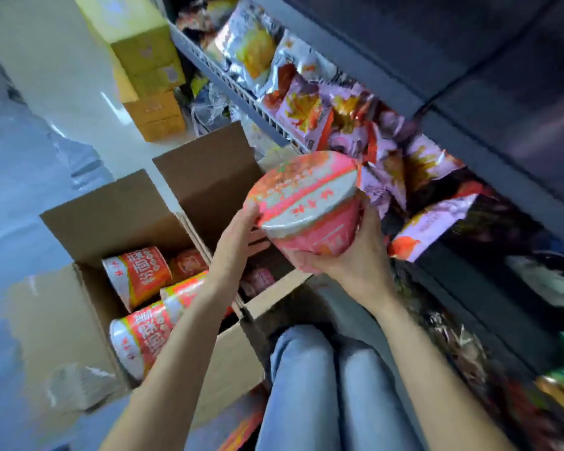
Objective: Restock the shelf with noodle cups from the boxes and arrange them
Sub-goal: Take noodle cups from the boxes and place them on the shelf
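A pink and red noodle cup (pixel 303 196) with a foil lid is held in mid-air in front of the shelf (pixel 437 102). My right hand (pixel 355 255) cups its base from below. My left hand (pixel 238 236) presses against the lid's left rim. Beneath them an open cardboard box (pixel 118 219) stands on the floor. Several orange noodle cups (pixel 140 275) lie on their sides inside it. My left forearm hides part of the box's contents.
Purple and red snack bags (pixel 310 105) crowd the lower shelf behind a wire rail. Yellow cartons (pixel 147 53) are stacked at the far end of the aisle. My knees in blue jeans (pixel 323 379) are at the bottom centre. A flattened carton (pixel 46 336) lies left.
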A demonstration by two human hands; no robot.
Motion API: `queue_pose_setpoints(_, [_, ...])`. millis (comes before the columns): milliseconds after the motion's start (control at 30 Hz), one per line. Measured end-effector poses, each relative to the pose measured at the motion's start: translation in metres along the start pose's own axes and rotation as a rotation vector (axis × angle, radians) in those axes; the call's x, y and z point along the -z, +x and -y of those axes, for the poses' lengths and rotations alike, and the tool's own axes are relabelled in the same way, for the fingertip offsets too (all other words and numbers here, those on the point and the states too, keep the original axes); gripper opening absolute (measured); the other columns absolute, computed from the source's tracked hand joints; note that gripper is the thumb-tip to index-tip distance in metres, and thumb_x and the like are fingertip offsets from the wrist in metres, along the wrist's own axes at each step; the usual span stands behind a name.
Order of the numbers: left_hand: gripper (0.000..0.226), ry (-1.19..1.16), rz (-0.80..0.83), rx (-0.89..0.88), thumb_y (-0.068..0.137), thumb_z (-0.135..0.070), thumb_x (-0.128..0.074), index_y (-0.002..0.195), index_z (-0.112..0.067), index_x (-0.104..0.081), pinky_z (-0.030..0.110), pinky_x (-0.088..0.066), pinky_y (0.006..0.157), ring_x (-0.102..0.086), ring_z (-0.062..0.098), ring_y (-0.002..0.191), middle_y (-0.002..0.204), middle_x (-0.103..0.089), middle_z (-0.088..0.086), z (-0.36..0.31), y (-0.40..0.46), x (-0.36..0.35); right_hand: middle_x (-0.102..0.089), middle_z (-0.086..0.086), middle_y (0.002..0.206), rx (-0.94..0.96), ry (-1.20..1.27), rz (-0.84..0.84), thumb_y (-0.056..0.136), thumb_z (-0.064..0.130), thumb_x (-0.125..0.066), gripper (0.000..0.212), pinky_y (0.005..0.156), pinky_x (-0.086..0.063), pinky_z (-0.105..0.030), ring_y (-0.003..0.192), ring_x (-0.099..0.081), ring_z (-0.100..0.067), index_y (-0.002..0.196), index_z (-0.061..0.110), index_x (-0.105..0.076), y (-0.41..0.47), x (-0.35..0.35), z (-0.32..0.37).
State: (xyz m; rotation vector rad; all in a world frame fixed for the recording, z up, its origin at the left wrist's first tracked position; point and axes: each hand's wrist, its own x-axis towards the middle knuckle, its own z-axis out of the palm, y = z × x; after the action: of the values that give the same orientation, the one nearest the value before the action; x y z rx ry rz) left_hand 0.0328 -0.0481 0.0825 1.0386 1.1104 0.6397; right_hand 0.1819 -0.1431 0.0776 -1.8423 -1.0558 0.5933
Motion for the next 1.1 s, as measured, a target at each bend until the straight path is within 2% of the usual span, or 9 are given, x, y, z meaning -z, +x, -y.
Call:
queue_pose_setpoints(167, [0.018,0.023,0.334,-0.277,0.086,-0.035,-0.058,0.101,-0.027,-0.063,0.021,-0.050,0.085,-0.064,0.000,0.089,0.091,-0.072,-0.014,-0.032,-0.081,-0.088,-0.045,0.007,0.136,-0.035,0.104,-0.299,0.040,0.049,-0.090,0.116,0.108,-0.039,-0.029,0.126,-0.045,-0.003,0.137,0.032,-0.027,-0.078,0.094,0.010])
queue_pose_setpoints(267, [0.019,0.035,0.576,-0.348,0.081,-0.034,-0.053,0.098,-0.030,-0.062,0.011,-0.048,0.077,-0.063,-0.007,0.082,0.084,-0.071,-0.022,-0.037,-0.129,-0.145,-0.047,0.019,0.129,-0.050,0.088,-0.477,0.041,0.040,-0.095,0.115,0.096,-0.039,-0.010,0.118,-0.044,0.014,0.128,0.047,-0.020,-0.130,0.158,0.005])
queue_pose_setpoints(433, [0.035,0.179,0.805,-0.423,0.080,-0.060,-0.058,0.110,-0.042,-0.063,0.033,-0.043,0.105,-0.057,-0.003,0.111,0.111,-0.067,-0.024,-0.021,-0.196,-0.246,-0.043,0.024,0.128,-0.120,0.085,-0.670,0.048,0.037,-0.090,0.112,0.088,-0.035,0.001,0.113,-0.041,0.024,0.131,0.036,-0.015,-0.220,0.251,-0.015])
queue_pose_setpoints(567, [0.084,0.331,0.971,-0.440,0.068,-0.088,-0.041,0.130,-0.034,-0.057,0.041,-0.036,0.110,-0.050,0.003,0.125,0.130,-0.059,-0.016,-0.004,-0.245,-0.325,-0.046,0.018,0.127,-0.192,0.082,-0.851,0.042,0.044,-0.086,0.114,0.085,-0.035,0.004,0.109,-0.041,0.026,0.133,0.029,-0.019,-0.285,0.320,-0.032])
queue_pose_setpoints(633, [0.084,0.402,1.038,-0.416,0.069,-0.088,-0.035,0.132,-0.036,-0.055,0.041,-0.036,0.110,-0.052,0.006,0.124,0.130,-0.059,-0.015,0.002,-0.264,-0.363,-0.045,0.024,0.124,-0.193,0.077,-0.948,0.045,0.039,-0.087,0.112,0.079,-0.034,0.006,0.105,-0.041,0.028,0.135,0.030,-0.020,-0.314,0.353,-0.044])
queue_pose_setpoints(733, [0.055,0.394,1.010,-0.523,0.088,-0.061,-0.046,0.137,-0.035,-0.048,0.029,-0.041,0.102,-0.052,-0.007,0.115,0.126,-0.056,-0.023,0.007,-0.274,-0.408,-0.045,0.013,0.134,-0.208,0.058,-1.061,0.051,0.032,-0.091,0.120,0.089,-0.036,-0.003,0.117,-0.046,0.007,0.146,0.022,-0.017,-0.332,0.395,-0.069])
queue_pose_setpoints(800, [0.053,0.386,0.848,-0.658,0.092,-0.040,-0.059,0.140,-0.029,-0.041,0.031,-0.047,0.095,-0.052,-0.005,0.110,0.129,-0.051,-0.014,0.015,-0.270,-0.435,-0.041,0.006,0.141,-0.233,0.039,-1.126,0.056,0.029,-0.091,0.122,0.098,-0.035,-0.017,0.125,-0.044,-0.005,0.148,0.023,-0.012,-0.335,0.426,-0.089])
queue_pose_setpoints(967, [0.108,0.336,0.634,-0.744,0.069,-0.041,-0.079,0.150,-0.020,-0.011,0.039,-0.031,0.112,-0.028,0.025,0.138,0.145,-0.024,0.000,0.026,-0.240,-0.481,-0.036,0.001,0.146,-0.265,-0.020,-1.262,0.057,0.029,-0.091,0.125,0.108,-0.032,-0.025,0.132,-0.039,-0.011,0.150,0.021,-0.008,-0.316,0.497,-0.127])
queue_pose_setpoints(1100, [0.132,0.429,0.643,-0.741,0.064,-0.034,-0.087,0.152,-0.020,0.011,0.041,-0.020,0.116,-0.010,0.021,0.146,0.159,-0.007,0.005,0.022,-0.218,-0.508,-0.034,0.000,0.148,-0.292,-0.064,-1.304,0.057,0.029,-0.092,0.125,0.111,-0.032,-0.029,0.135,-0.037,-0.012,0.151,0.022,-0.009,-0.309,0.533,-0.150])
